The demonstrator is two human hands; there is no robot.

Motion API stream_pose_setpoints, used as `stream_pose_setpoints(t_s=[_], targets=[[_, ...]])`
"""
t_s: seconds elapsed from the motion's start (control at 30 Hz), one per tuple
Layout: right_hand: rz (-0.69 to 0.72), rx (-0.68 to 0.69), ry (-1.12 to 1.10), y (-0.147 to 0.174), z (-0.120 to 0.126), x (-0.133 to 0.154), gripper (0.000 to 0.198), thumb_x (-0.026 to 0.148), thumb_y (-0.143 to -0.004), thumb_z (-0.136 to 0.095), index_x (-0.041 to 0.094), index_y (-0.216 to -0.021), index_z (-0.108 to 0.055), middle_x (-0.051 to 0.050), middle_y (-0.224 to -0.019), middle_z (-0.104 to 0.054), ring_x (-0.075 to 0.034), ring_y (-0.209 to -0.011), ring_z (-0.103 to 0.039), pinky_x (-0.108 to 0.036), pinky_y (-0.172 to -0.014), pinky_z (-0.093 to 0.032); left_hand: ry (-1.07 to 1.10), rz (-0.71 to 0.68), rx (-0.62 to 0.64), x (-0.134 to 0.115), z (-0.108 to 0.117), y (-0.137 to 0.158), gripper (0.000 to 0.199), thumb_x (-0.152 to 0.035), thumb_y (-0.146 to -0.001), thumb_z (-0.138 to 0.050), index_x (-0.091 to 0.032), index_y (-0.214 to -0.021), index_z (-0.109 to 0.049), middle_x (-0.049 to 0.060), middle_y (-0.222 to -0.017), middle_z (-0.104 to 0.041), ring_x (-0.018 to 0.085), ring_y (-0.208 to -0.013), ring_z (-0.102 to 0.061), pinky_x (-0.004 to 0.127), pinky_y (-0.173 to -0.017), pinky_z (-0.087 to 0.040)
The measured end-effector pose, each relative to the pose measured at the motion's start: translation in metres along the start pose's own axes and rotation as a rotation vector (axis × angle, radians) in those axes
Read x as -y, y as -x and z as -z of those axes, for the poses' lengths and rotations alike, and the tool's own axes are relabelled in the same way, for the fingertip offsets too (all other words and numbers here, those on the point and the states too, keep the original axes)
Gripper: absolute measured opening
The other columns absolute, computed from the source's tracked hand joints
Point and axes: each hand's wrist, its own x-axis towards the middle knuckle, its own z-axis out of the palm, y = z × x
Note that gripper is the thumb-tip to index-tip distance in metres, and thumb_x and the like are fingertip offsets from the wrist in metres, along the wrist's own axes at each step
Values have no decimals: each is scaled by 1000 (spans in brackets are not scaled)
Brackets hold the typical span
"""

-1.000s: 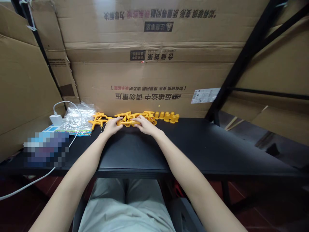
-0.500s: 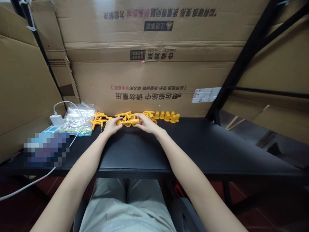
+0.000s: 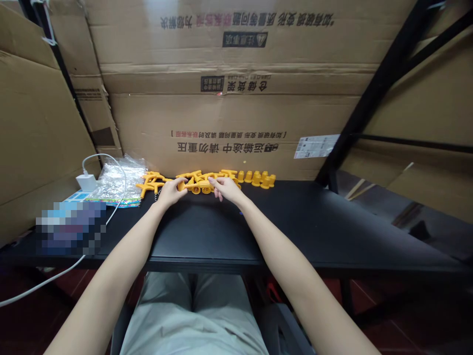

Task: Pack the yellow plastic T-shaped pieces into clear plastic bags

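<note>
Toward the far side of the smooth black counter (image 3: 207,227), a slim, rigid yellow piece (image 3: 199,186) spans the gap between both hands. The left hand (image 3: 171,193) has its grip closed around the left end; the right hand (image 3: 229,191) touches the right end, though whether its grip is closed I cannot tell. Branching yellow handles (image 3: 147,187) lie left, flared cups (image 3: 255,178) stand right, before creased cardboard (image 3: 236,113). Bare counter opens near and right, to a straight near edge.

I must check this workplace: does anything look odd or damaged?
Yes: the cardboard panel behind the yellow pieces has upside-down printing, and it looks ragged, perhaps torn, towards its left side.
</note>
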Motion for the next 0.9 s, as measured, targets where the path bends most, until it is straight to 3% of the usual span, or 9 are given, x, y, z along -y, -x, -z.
stream_pose_setpoints(t_s=[0.3,0.5,0.8,0.9], targets=[[-152,-28,7,-3,-7,-5,67,72,-83,-26,16,-53,-50,-1,-35,-50,-7,-26,-40,-19,-36,-34,-22,25,12,-2,0,0,37,-29,-70,-57,-20,-104,-66,0,-74,-66,15,-67,-57,23,-66,-43],[-142,176,-88,-3,-1,-8,56,66,-82,-43,13,-74,-57,-4,-56,-65,-7,-33,-49,-18,-34,-31,-45,40,21,4,0,0,37,-29,-70,-57,-22,-106,-65,0,-77,-67,15,-69,-58,23,-68,-44],[-207,97,-128,-2,-6,-10,66,70,-84,-29,15,-54,-51,2,-31,-43,-6,-24,-37,-17,-29,-26,-44,6,11,-1,-1,1,37,-28,-71,-56,-22,-107,-65,2,-83,-69,16,-71,-60,25,-69,-45],[-223,126,-124,-3,-2,-11,66,68,-86,-25,15,-59,-53,1,-36,-47,-6,-25,-39,-18,-28,-26,-36,22,15,1,-2,1,37,-28,-71,-56,-22,-107,-65,1,-83,-69,16,-73,-60,25,-71,-45]])
